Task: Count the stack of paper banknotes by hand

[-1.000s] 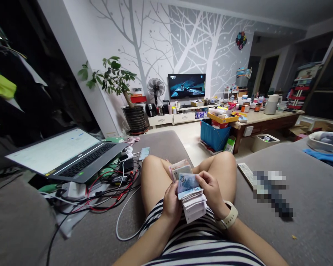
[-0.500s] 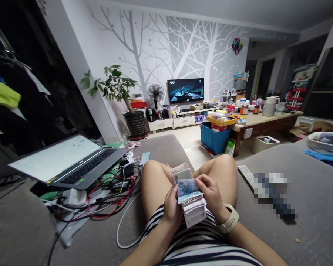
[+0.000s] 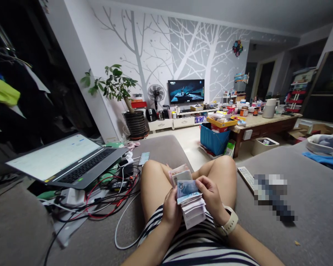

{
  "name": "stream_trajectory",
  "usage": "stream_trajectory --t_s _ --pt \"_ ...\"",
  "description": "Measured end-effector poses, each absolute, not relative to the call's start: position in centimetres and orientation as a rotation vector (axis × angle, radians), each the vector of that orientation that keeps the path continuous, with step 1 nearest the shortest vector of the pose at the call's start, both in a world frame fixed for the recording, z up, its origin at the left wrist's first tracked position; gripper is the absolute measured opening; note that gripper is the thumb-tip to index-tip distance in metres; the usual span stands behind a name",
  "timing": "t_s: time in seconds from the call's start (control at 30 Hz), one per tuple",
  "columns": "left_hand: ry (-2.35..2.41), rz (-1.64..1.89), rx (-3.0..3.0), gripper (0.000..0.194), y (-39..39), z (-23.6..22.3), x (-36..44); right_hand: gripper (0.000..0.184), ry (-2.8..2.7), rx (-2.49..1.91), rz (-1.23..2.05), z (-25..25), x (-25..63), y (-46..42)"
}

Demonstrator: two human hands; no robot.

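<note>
Between my raised knees, a fanned stack of banknotes is held over my lap. My left hand is closed round the stack's left side, thumb on top. At the upper right corner of a blue 10 note, my right hand pinches with thumb and fingers. Pinkish and greyish notes stick out beyond the blue one. Below it, paler notes hang down in overlapping steps. A pale watch is on my right wrist. The fingers under the stack are hidden.
Left on the sofa are an open laptop, tangled cables and a phone. On the right lie a white remote and a blurred-out dark item. Ahead stand a blue bin and a cluttered table.
Hands and banknotes hold nearly the same pose; the right hand still pinches the blue note's corner. The view has shifted very slightly.
</note>
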State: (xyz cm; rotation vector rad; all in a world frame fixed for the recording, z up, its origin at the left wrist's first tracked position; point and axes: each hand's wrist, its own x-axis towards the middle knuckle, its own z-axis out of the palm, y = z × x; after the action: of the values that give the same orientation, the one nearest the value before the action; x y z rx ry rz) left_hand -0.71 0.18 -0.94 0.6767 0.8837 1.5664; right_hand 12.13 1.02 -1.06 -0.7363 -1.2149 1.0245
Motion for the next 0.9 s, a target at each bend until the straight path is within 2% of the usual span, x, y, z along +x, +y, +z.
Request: stream_trajectory --t_s 0.43,0.63,0.9 --pt "0.852 1.530 0.691 0.023 0.4 -1.8 -1.0 0.036 -1.240 -0.709 1.036 -1.2 12.1 0.8" --pt "0.805 1.516 0.607 0.028 0.6 -1.6 -0.8 0.043 -1.286 -0.697 1.021 -1.6 12.2 1.1" --pt "0.837 1.510 0.641 0.027 -0.2 -0.7 -0.6 0.034 -1.237 -0.746 0.976 -1.1 12.1 0.9"
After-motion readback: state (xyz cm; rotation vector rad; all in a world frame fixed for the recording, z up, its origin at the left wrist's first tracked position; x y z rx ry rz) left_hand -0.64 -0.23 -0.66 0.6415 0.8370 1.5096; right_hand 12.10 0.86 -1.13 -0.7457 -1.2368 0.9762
